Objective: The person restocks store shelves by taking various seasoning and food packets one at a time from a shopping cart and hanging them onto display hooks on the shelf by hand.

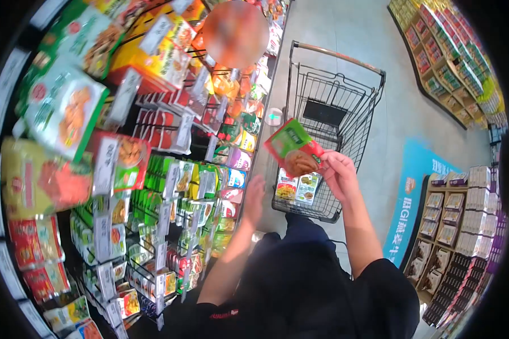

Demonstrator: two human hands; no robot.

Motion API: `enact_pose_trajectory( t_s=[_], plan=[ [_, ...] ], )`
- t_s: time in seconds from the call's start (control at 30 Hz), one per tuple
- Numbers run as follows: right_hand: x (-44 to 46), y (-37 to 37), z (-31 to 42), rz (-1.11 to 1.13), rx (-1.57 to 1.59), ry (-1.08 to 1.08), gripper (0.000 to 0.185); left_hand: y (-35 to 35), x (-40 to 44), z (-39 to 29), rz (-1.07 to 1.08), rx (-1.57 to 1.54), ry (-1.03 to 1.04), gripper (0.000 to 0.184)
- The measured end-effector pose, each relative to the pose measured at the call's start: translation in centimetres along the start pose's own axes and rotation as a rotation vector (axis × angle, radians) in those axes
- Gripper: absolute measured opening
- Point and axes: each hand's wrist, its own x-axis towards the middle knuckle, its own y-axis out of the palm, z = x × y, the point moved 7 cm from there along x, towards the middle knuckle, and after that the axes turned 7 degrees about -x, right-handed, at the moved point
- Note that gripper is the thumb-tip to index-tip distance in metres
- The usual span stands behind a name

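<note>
My right hand (pixel 340 174) pinches the right edge of a red and green snack packet (pixel 295 150) with a picture of brown food on its front. That packet is held up over the shopping cart (pixel 361 141), tilted, its face toward me. Two more packets, one red and yellow (pixel 287 188) and one white and green (pixel 307 188), lie in the cart's wire basket below. To the left, my left hand (pixel 254 196) is slightly blurred, fingers stretched out and nothing in them, between the cart and the hanging packets.
A rack of hanging snack packets (pixel 133 169) with price tags runs along the left. Shelves of boxed goods stand at the upper right (pixel 435 51) and lower right (pixel 449 220), the latter beside a blue sign (pixel 406 195). Grey floor (pixel 373 22) lies between.
</note>
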Motion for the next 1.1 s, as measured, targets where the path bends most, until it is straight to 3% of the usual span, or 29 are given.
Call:
enact_pose_trajectory(
  t_s=[0.03,0.07,0.13,0.17,0.2,0.27,0.6,0.73,0.8,0.93,1.0,1.03,1.07,1.1],
  plan=[
    [0.0,2.1,0.0,0.075,0.03,0.029,0.019,-0.2,-0.4,-1.3,0.038,-0.5,-0.184,0.055],
    [0.1,4.1,0.0,0.157,0.058,0.064,0.019,-1.3,-0.7,-3.1,0.022,-0.513,-0.159,0.055],
    [0.4,7.5,-0.9,0.277,0.109,0.134,0.019,-2.1,-1.9,-6.2,0.181,-0.958,-0.131,0.06],
    [0.8,8.6,-1.6,0.208,0.096,0.206,0.02,-3.1,-2.6,-6.8,0.134,-1.075,-0.128,0.05],
    [1.1,9.7,-2.3,0.142,0.077,0.278,0.02,-4.0,-3.4,-7.6,0.104,-1.089,-0.087,0.05],
    [1.4,12.3,-3.2,0.182,0.038,0.33,0.021,-4.8,-5.2,-8.6,0.131,-0.806,-0.061,0.042],
    [-0.3,19.2,-8.7,0.327,-0.082,0.401,0.03,-8.2,-12.2,-9.7,0.059,-1.109,-0.113,0.03],
    [-1.2,21.0,-8.7,0.344,-0.138,0.353,0.03,-9.5,-13.5,-10.4,-0.047,-1.076,-0.106,0.03],
    [-1.7,22.0,-8.5,0.337,-0.137,0.33,0.029,-10.5,-13.9,-10.2,-0.045,-0.993,-0.227,0.03],
    [-3.0,24.3,-7.5,0.357,-0.271,0.15,0.031,-13.2,-14.0,-12.0,-0.087,-0.809,-0.155,0.032],
    [-4.0,25.5,-6.3,0.395,-0.552,-0.099,0.032,-14.0,-13.9,-12.6,-0.163,-0.721,-0.095,0.032],
    [-4.7,27.2,-4.8,0.409,-0.737,-0.465,0.035,-14.8,-13.6,-13.3,-0.225,-0.485,-0.02,0.031],
    [-5.8,27.9,-3.8,0.373,-1.103,-0.672,0.042,-15.5,-13.4,-14.1,-0.284,-0.247,0.053,0.03],
    [-6.5,29.1,-3.4,0.399,-1.137,-0.767,0.045,-15.8,-13.0,-14.5,-0.283,-0.247,0.064,0.03]
  ],
)
